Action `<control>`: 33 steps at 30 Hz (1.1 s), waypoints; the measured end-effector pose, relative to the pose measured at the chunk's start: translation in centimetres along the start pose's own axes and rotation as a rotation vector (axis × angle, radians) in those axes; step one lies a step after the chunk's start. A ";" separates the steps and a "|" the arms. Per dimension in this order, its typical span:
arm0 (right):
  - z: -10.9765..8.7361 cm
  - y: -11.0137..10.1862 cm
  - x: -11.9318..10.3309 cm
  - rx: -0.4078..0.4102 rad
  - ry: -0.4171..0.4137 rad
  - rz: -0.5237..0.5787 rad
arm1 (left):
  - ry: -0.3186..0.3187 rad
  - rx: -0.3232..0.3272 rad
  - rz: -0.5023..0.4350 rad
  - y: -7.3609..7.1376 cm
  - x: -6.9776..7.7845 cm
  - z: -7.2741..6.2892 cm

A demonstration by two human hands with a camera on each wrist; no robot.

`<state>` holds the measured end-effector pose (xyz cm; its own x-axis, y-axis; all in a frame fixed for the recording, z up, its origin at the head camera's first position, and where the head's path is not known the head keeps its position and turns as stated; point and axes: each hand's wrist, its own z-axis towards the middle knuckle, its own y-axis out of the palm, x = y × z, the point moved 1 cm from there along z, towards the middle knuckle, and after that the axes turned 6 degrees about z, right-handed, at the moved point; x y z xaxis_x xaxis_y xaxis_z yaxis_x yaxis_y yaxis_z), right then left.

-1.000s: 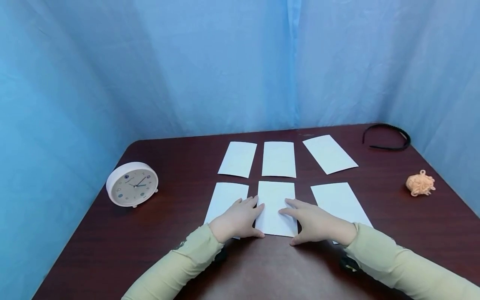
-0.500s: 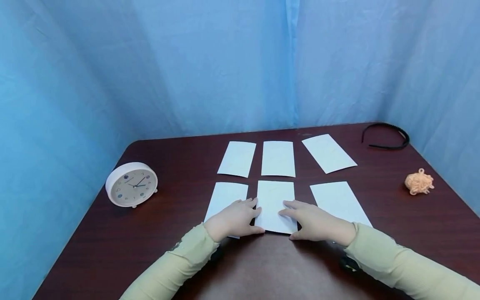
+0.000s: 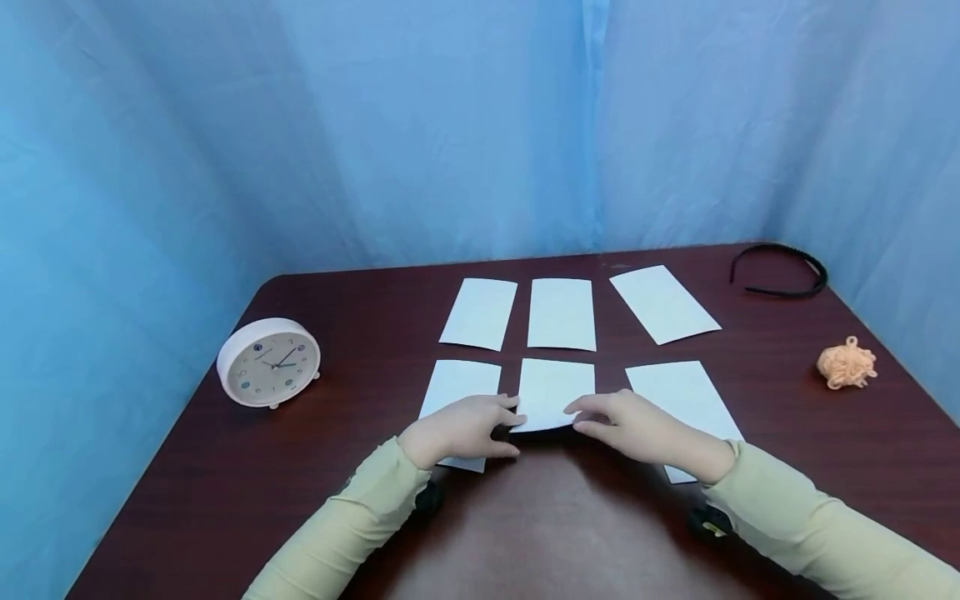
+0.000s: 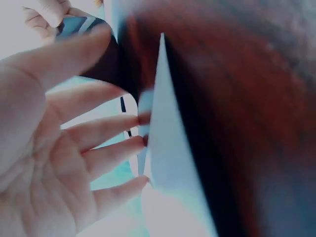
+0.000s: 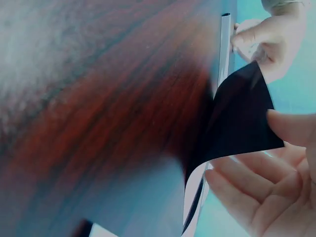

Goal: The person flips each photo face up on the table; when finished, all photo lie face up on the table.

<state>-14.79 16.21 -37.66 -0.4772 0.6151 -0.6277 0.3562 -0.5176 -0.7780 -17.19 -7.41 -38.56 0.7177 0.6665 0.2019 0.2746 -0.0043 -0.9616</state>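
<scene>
Worktop (image 3: 555,533), dark red-brown, is carrying the middle near card (image 3: 555,387), its white face turning upward and its far end lying flat. The card's 6 o'clock edge is curving up off the surface, and both wrist views are showing its dark underside. At its 4 o'clock corner the right hand (image 3: 651,427) is pinching it: that grip is clamping the card, with the thumb pressing the dark underside and fingers resting on the white face. The left hand (image 3: 459,429) is resting at the card's 8 o'clock side, its grip standing apart, thumb and fingers extending loosely; whether its fingertips are touching the card, one cannot tell.

Five more white cards are lying around it: the left near card (image 3: 457,383) at 9 o'clock, partly passing under the left hand; the left far card (image 3: 478,313) between 10 and 11; the middle far card (image 3: 561,313) at 12; the right far card (image 3: 665,304), slanting, toward 2; the right near card (image 3: 690,400) at 3, the right hand partly covering it.

Farther out, a white clock (image 3: 277,367) is standing tilted at 9 o'clock, a black headband (image 3: 787,294) is lying at 2, and a peach yarn-like bundle (image 3: 846,364) is sitting near 3. A blue curtain (image 3: 450,133) is hanging beyond, at 12.
</scene>
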 end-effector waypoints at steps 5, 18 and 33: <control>0.1 -0.1 0.3 0.146 0.022 0.095 | -0.035 0.195 -0.139 0.3 -0.5 0.3; 0.4 -1.2 1.0 0.471 0.124 0.335 | -0.175 0.713 -0.659 -0.7 -0.8 0.6; 0.9 -1.8 0.7 0.677 0.158 0.669 | -0.171 0.741 -0.953 -0.5 -0.5 1.1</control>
<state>-16.47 17.02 -36.67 -0.2127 0.1150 -0.9703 -0.0470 -0.9931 -0.1074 -18.37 -6.88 -38.42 0.3190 0.2604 0.9113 0.1732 0.9293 -0.3262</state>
